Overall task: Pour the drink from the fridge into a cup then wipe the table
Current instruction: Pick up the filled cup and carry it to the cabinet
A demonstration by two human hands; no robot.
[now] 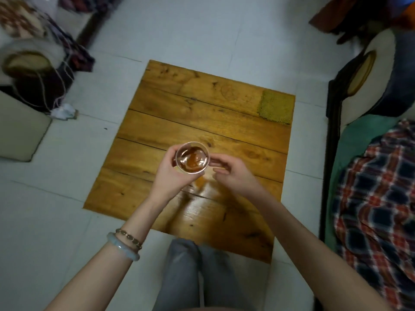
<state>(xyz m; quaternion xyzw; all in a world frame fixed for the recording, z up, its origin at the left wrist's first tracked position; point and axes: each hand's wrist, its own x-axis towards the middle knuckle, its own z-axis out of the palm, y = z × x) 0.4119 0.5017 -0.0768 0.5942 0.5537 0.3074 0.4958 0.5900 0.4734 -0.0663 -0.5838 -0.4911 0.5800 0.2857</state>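
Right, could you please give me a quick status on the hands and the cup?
Left hand holding cup, drink inside. Right hand open beside it, not gripping. Green cloth at table's far right corner, untouched. Nothing in the way.

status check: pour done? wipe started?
Pour looks done: the clear cup already holds brown drink, and no bottle is in view. In hand: the left hand grips the cup above the wooden table, the right hand open beside it. Left: wiping. The green cloth lies untouched at the far right corner, and what looks like a small spill shows under the cup.
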